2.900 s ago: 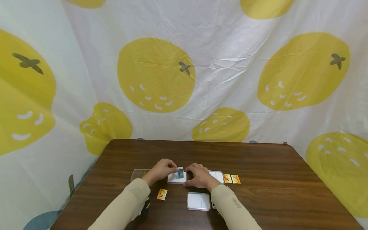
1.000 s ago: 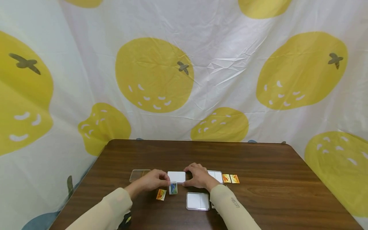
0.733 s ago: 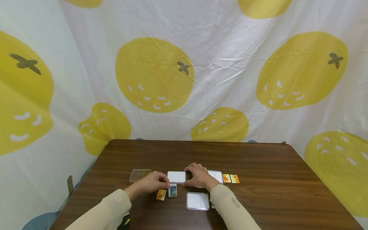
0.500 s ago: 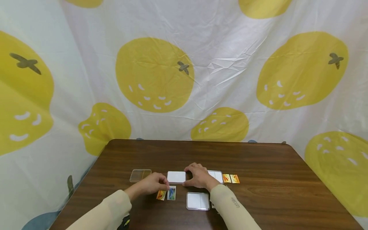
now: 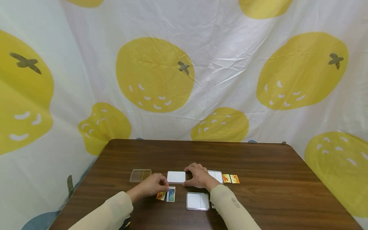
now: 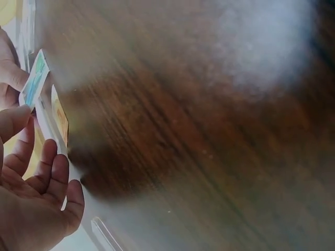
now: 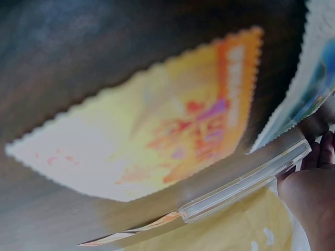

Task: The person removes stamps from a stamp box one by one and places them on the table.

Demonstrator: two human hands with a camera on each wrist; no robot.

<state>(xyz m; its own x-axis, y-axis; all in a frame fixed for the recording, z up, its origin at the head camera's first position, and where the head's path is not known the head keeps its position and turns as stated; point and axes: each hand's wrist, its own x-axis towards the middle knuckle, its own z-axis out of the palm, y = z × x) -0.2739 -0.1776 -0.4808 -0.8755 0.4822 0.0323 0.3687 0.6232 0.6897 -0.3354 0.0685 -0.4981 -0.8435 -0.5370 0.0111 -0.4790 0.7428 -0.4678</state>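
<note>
In the head view my left hand (image 5: 153, 184) pinches the upper left corner of a blue-green postage stamp (image 5: 171, 194) between thumb and index finger. The left wrist view shows this stamp (image 6: 34, 79) tilted at the fingertips, the other fingers loosely bent. An orange stamp (image 5: 160, 195) lies just left of it, partly hidden by the hand. Beyond them is a flat case with a white insert (image 5: 176, 177). My right hand (image 5: 199, 176) holds that case at its right end, fingers on the far side and thumb on the near side.
A transparent lid (image 5: 140, 175) lies left. Another white-insert case (image 5: 198, 201) is nearer me, and a third case (image 5: 216, 176) is partly behind the right hand, beside two orange stamps (image 5: 231, 178). An orange stamp (image 7: 152, 123) looms close in the right wrist view.
My left hand has brought the blue-green stamp from over the white case toward me, then down and slightly left beside the orange stamp. The right hand stays in place.
</note>
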